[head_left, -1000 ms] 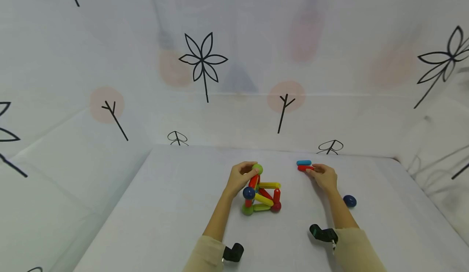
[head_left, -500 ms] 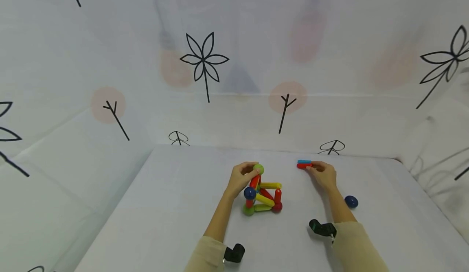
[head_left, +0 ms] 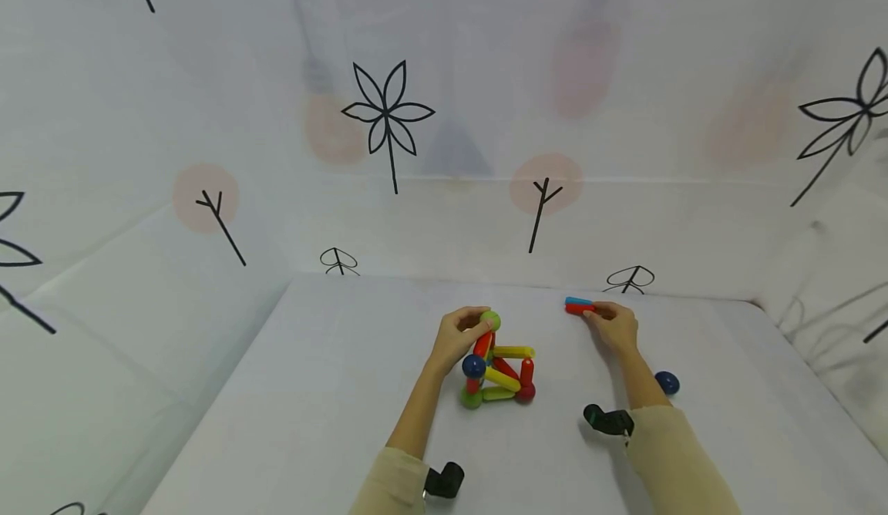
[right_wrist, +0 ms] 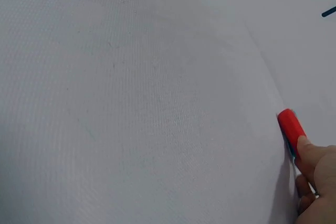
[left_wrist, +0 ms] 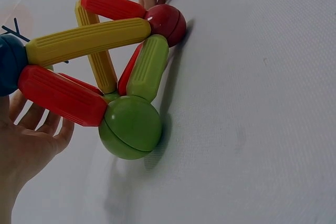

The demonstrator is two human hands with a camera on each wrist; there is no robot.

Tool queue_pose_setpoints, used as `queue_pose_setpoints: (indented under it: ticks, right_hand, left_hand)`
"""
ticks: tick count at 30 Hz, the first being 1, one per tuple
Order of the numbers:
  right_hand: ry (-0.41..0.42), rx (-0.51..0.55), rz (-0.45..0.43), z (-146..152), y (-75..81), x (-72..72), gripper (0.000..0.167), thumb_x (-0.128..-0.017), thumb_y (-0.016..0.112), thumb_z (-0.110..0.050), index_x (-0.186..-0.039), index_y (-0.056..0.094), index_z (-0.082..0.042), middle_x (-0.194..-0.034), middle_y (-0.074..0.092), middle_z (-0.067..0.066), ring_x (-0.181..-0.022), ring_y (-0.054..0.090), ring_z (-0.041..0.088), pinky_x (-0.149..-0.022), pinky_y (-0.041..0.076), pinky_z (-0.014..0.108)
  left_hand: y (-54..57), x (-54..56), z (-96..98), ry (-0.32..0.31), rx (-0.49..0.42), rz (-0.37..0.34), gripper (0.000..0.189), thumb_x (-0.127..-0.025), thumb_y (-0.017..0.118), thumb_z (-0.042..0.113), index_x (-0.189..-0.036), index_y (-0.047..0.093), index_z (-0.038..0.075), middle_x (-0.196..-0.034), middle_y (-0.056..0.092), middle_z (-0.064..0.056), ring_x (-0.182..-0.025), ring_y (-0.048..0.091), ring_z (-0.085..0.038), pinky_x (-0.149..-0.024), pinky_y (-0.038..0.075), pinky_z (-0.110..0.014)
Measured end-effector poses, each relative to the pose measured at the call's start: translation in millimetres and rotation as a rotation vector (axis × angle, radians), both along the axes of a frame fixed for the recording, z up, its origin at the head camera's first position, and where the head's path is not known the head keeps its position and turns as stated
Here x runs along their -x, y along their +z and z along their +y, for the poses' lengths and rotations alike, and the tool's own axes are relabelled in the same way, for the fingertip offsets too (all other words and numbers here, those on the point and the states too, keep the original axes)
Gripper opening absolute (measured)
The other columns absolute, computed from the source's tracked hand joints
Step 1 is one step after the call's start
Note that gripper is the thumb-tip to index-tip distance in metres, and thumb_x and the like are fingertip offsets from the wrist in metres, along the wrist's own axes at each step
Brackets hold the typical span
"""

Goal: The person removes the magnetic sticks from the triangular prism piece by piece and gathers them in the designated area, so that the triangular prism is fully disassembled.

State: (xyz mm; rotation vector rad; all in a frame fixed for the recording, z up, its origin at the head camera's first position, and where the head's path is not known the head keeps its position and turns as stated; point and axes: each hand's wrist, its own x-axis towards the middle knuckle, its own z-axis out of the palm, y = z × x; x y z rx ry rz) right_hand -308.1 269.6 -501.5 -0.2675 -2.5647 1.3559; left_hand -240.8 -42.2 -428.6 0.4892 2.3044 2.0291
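A small frame of coloured building sticks and balls stands on the table. My left hand point(head_left: 456, 336) holds the light green ball point(head_left: 491, 320) at its top, thumb on the near side. In the left wrist view, a yellow stick point(left_wrist: 89, 40), a red stick point(left_wrist: 63, 95) and a green ball point(left_wrist: 131, 127) show up close. To the right, my right hand point(head_left: 614, 325) pinches a loose red stick point(head_left: 579, 309) by its right end. A blue stick point(head_left: 579, 301) lies along its far side, mostly hidden behind the red one in the right wrist view.
A dark blue ball point(head_left: 667, 382) lies on the white table point(head_left: 333, 392), right of the right forearm. Black wrist cameras jut inward from both sleeves. A white cloth wall point(head_left: 451, 222) with printed flowers rises behind the table's far edge.
The right hand has moved the red stick slightly away from me, up against the blue stick, and both have shifted farther back. My left hand and the frame stay put.
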Motion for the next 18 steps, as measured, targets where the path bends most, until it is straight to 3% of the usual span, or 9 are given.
queue_pose_setpoints:
  ticks: [9,13,18]
  right_hand:
    - [-0.058,0.068,-0.043,-3,1.6,-5.7,0.046,-0.092,0.057,-0.016,-0.129,0.048,0.009,-0.124,0.051,0.03,-0.114,0.049,0.04,-0.1,0.037,0.047]
    - [-0.048,0.099,-0.056,-10,5.9,-15.6,0.047,-0.093,0.056,-0.015,-0.132,0.044,0.008,-0.127,0.048,0.029,-0.116,0.045,0.039,-0.101,0.036,0.047]
    - [-0.004,0.064,-0.065,-23,13.4,-34.1,0.048,-0.093,0.056,-0.016,-0.133,0.044,0.008,-0.13,0.047,0.029,-0.118,0.046,0.04,-0.101,0.037,0.048]
  left_hand:
    - [-1.1,-0.5,-0.5,0.004,-0.018,0.009,0.033,-0.09,0.06,0.011,-0.118,0.06,-0.005,-0.108,0.064,-0.019,-0.093,0.057,-0.013,-0.077,0.046,-0.021]
    - [-2.3,-1.5,0.5,0.011,-0.023,-0.004,0.034,-0.09,0.061,0.012,-0.119,0.06,-0.004,-0.11,0.063,-0.018,-0.094,0.057,-0.012,-0.078,0.047,-0.021]
    - [-2.4,-2.6,1.1,0.016,-0.019,-0.011,0.034,-0.09,0.061,0.013,-0.12,0.06,-0.004,-0.111,0.063,-0.018,-0.095,0.056,-0.012,-0.078,0.048,-0.022]
